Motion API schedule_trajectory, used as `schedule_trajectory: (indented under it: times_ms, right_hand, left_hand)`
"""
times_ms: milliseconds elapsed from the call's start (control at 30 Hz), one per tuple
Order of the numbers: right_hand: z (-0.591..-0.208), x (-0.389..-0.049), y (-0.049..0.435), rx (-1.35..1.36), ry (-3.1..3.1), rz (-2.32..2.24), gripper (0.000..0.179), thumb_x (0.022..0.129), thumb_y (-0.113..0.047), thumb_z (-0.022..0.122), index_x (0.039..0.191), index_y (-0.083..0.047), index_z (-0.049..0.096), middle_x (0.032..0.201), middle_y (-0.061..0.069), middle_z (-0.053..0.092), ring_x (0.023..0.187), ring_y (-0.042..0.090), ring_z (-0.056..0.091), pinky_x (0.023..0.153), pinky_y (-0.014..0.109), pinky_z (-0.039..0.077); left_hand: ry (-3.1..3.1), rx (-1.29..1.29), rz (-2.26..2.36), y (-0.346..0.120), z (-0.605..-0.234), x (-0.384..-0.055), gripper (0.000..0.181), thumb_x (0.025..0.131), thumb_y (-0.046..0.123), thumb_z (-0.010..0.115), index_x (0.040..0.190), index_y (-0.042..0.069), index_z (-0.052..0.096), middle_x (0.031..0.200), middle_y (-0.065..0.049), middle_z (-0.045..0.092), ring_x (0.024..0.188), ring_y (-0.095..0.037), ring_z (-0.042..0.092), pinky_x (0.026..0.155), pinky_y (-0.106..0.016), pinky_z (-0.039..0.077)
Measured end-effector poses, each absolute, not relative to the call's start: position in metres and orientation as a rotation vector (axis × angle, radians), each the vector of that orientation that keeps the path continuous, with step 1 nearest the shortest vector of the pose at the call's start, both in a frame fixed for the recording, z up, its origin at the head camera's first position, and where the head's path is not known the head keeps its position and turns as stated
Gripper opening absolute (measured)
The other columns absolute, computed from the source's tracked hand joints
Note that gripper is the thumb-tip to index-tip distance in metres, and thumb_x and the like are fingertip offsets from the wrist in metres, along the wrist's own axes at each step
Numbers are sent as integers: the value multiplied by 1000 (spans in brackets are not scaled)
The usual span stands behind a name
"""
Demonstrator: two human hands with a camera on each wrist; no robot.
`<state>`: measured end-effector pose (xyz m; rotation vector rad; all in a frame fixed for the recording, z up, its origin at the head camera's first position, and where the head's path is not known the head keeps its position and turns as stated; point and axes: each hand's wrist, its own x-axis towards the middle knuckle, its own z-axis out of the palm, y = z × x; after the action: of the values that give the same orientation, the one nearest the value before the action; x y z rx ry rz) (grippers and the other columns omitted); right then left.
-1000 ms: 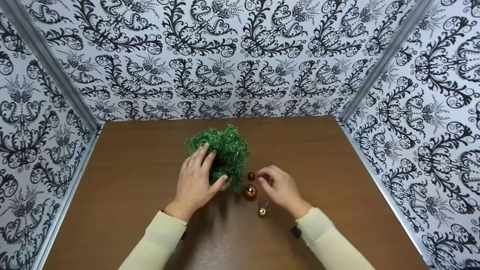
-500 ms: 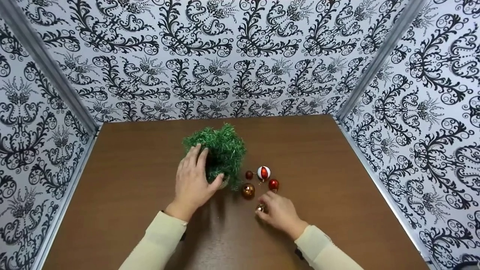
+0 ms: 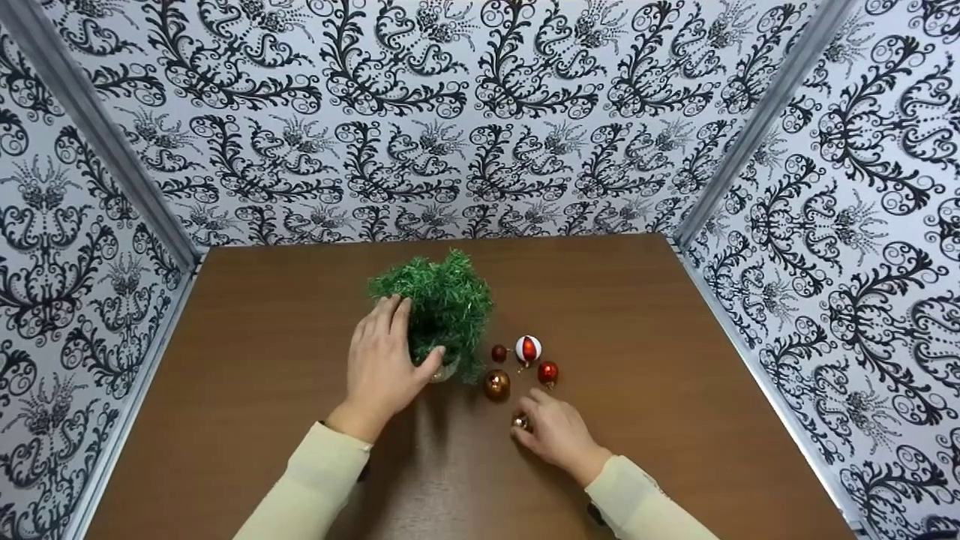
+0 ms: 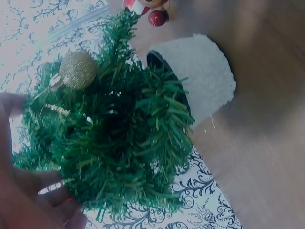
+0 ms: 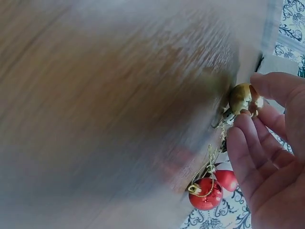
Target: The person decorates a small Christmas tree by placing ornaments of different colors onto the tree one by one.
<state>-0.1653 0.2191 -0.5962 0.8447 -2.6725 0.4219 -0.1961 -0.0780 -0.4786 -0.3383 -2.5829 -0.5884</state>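
I am steadying the tree on the table, my left hand curled round its left side and base. Right of the tree, four baubles are lying close together. Nearest me, my right hand is pinching the small gold ball. Its thin cord may be snagging the red bauble and dragging it along.

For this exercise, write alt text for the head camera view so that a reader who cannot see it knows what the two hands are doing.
A person's left hand grips a small green tinsel tree on a brown table, while the right hand pinches a small gold bauble. Four more baubles lie beside the tree: a bronze one, a dark red one, a red-and-white one and a red one.
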Motion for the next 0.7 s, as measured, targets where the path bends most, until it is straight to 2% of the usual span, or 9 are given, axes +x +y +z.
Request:
schedule_trajectory:
  times_ms: [333, 700]
  right_hand:
    - [-594, -165, 220, 836, -2703, 413, 25, 77, -28, 83, 87, -15, 65, 81, -6, 50, 57, 7, 44, 49, 32, 44]
    - [-591, -166, 221, 845, -2737, 435, 23, 79, -28, 83, 90, -15, 67, 86, -4, 54, 59, 8, 47, 52, 33, 47]
  left_hand:
    - [-2682, -489, -566, -97, -470, -201, 84, 86, 54, 65, 149, 2, 43, 152, -17, 41, 142, -35, 32, 115, -51, 22]
    - [-2741, -594, -552, -118, -462, -210, 82, 81, 42, 66, 151, 7, 42, 156, -13, 36, 143, -32, 31, 114, -52, 22]
